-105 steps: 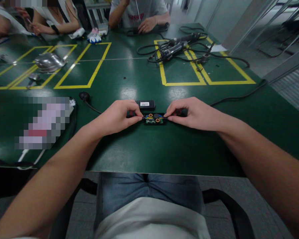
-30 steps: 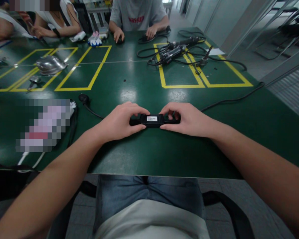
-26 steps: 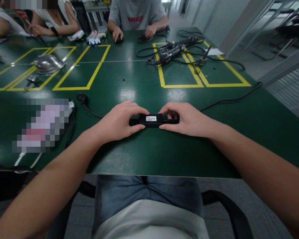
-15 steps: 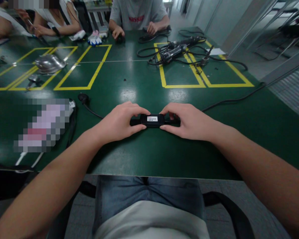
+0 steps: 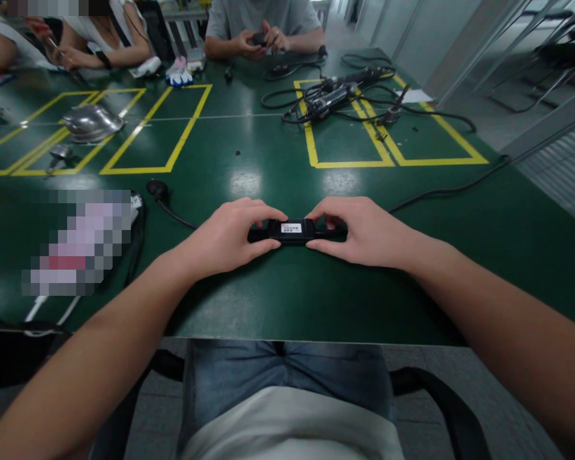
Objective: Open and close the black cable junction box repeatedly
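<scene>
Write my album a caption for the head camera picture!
Left hand and right hand grip a labelled black box at a green table.

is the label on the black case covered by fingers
No, the white label shows whole on the black case, between the left hand and the right hand.

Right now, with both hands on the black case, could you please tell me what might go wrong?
The black case might slip, since the left hand and right hand grip it only near its ends. The cable reaching the right edge of the table could catch there and tug it.
</scene>
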Demonstrator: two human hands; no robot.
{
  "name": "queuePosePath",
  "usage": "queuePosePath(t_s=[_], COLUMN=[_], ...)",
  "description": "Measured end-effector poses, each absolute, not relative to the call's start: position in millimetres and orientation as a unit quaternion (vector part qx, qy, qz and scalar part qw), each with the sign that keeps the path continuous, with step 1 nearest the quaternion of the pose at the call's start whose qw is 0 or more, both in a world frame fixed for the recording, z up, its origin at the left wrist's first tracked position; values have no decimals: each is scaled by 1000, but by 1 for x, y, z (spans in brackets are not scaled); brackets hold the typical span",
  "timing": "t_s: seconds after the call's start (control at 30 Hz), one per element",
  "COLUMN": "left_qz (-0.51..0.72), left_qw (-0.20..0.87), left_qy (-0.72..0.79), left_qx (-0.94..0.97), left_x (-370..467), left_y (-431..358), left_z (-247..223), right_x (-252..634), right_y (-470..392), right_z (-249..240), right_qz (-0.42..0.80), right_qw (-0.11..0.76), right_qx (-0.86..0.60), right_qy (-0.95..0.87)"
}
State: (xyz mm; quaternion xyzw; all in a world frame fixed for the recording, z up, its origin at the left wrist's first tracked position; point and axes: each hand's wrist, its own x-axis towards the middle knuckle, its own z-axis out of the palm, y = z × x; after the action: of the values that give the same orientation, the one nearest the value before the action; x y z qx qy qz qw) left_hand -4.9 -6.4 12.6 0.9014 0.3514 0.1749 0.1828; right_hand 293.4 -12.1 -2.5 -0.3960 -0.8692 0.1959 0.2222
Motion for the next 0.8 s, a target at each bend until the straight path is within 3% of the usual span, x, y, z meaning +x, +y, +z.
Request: queuePosePath(t_s=[0.8], left_qz=[179], left_qw=[180], left_qy=[347], left_qx=[903], left_x=[-4], left_y=[-6], left_z=[9], right_x=[292], right_y=[-13], right_z=[-1], right_qz=[214], right_qw=[219], right_qx=[-404], right_qy=[-862])
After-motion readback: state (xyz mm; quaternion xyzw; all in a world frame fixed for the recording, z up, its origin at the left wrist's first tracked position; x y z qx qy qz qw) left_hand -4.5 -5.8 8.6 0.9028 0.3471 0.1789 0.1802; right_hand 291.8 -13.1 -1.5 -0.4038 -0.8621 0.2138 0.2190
